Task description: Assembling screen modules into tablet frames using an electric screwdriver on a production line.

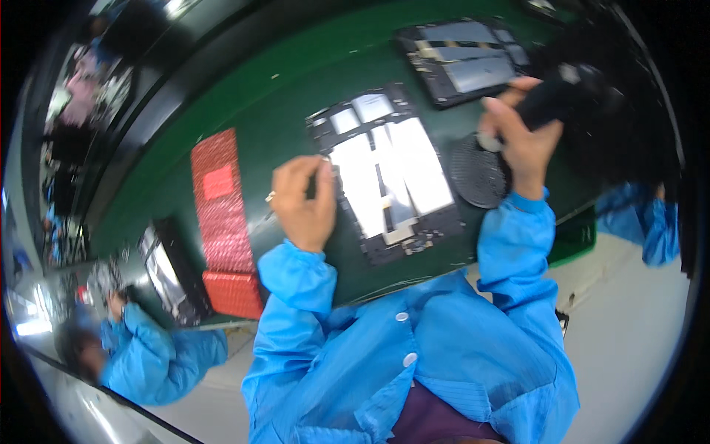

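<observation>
An opened tablet (403,166), its pale battery cells and circuit boards bare, lies before me on a green work surface. At its left edge is my left hand (303,200), fingers curled and thumb against the edge; whatever it pinches is too small to make out. My right hand (526,137) is closed round a black cylindrical tool (555,100), blurred and dark at its far end. Just below that hand sits a round black textured dish (479,174). A small pale round piece (489,141) shows at the dish's upper rim, by my fingers.
Another opened tablet (466,59) lies at the far right. To the left stretches a red bubble-wrap pouch (222,200), with a further dark device (174,274) beside it. A co-worker in a blue sleeve (163,355) sits at lower left; another blue sleeve (636,214) shows at right. A green bin (577,240) stands below the edge.
</observation>
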Demonstrator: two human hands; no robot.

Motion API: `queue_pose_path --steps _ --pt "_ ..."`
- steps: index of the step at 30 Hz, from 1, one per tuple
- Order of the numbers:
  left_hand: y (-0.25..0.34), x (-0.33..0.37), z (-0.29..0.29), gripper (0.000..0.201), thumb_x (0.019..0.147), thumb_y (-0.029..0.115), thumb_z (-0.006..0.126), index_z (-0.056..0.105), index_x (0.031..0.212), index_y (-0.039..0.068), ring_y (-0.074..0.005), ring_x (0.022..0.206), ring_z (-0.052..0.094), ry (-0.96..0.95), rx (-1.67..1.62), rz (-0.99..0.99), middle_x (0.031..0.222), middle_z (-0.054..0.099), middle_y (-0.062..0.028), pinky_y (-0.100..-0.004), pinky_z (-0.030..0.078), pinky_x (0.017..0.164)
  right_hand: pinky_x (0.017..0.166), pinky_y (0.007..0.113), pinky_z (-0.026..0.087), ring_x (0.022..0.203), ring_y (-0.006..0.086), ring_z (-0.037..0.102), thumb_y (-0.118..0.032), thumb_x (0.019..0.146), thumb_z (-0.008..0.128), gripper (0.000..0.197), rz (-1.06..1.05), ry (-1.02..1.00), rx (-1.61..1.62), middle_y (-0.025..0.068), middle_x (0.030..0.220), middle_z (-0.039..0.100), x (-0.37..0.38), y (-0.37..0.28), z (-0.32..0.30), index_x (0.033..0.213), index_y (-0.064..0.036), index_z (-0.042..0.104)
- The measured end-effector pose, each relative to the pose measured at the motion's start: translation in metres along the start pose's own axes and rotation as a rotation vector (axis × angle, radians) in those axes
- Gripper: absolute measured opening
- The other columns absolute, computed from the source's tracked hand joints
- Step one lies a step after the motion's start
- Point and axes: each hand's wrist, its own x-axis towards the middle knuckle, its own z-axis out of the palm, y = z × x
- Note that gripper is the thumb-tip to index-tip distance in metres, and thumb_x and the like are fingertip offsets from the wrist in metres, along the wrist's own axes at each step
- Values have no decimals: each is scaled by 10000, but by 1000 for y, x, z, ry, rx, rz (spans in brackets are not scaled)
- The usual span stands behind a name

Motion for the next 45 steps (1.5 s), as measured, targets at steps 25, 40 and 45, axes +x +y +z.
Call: queue_pose_path --steps 25,40,45 --pt "3 -44 -19 308 783 203 651 634 1059 67 -258 539 561 -257 -22 -169 636 535 -85 -372 432 482 442 220 421 476 96 558 -36 728 724 317 97 -532 245 31 595 596 -3 -3 193 974 7 529" --pt "4 -42 -18 327 771 174 662 631 1080 74 -236 543 573 -252 -26 -171 621 567 -68 -341 441 503 448 222 426 475 102 557 -16 741 709 298 89 -578 197 46 587 585 -4 3 193 955 16 504" --pt "3 -43 -17 303 788 181 639 624 1061 53 -248 572 575 -244 -60 -143 637 569 -81 -361 444 504 470 214 428 516 84 560 -27 715 739 295 180 -610 211 32 602 587 -13 -5 196 926 0 534"
